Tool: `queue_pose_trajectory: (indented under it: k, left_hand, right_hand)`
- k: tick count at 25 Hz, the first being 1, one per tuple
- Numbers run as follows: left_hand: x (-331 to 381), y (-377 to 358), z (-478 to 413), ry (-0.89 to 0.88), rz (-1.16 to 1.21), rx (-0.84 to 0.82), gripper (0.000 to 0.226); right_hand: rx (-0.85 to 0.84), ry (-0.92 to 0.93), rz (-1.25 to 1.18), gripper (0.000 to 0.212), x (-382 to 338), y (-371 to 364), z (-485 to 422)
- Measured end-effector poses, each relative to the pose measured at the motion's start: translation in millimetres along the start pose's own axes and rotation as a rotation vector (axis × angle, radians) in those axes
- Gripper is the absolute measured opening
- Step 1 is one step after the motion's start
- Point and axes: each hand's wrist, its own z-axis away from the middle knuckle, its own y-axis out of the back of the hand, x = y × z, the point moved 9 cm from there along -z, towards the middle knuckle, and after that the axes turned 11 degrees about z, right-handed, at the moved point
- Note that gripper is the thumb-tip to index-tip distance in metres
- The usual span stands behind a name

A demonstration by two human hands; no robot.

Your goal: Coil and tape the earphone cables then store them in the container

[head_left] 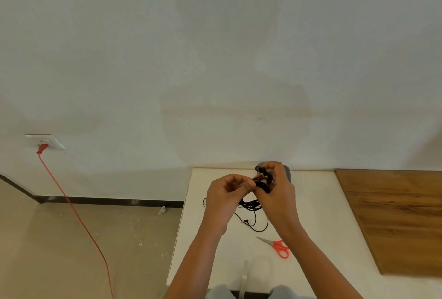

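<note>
Both my hands are raised over the far part of the white table (215, 246). My left hand (223, 194) pinches a coiled black earphone cable (260, 185) at its left side, and my right hand (278, 187) grips the same bundle, whose earbuds with yellow and black tips stick up between the fingers. Beneath the hands a loose black earphone cable (253, 212) lies tangled on the table with its plug end showing. A grey container (288, 171) stands at the table's far edge, mostly hidden behind my right hand.
Red-handled scissors (277, 247) lie on the table near my right forearm. A strip of clear tape (244, 277) hangs at the near edge. A wooden board (397, 217) lies to the right. A red cord (79, 217) runs from a wall socket (45, 142) across the floor.
</note>
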Motion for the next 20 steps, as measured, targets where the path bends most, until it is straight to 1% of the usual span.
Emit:
queue_pose_trajectory:
  k: [4, 8, 11, 13, 16, 20]
  left_hand:
    - [-7, 1, 3, 0.094, -0.005, 0.007, 0.011]
    - [-19, -2, 7, 0.314, 0.174, 0.001, 0.012]
    - [-29, -4, 10, 0.463, 0.231, -0.003, 0.016]
    - [-34, -6, 12, 0.535, 0.282, -0.007, 0.013]
    - [-37, -7, 13, 0.57, 0.317, -0.011, 0.009]
    - [-38, -7, 14, 0.565, 0.307, -0.033, 0.012]
  right_hand:
    - [0.011, 0.023, 0.002, 0.036, -1, 3, -1]
    - [-0.004, 0.05, 0.044, 0.038, -3, 3, 1]
    - [-0.018, 0.056, 0.1, 0.042, -1, 1, 3]
    - [-0.011, 0.066, 0.117, 0.042, 0, 1, 3]
    - [0.014, 0.089, 0.133, 0.039, 1, 3, 4]
    - [0.022, 0.113, 0.15, 0.038, 1, 5, 5]
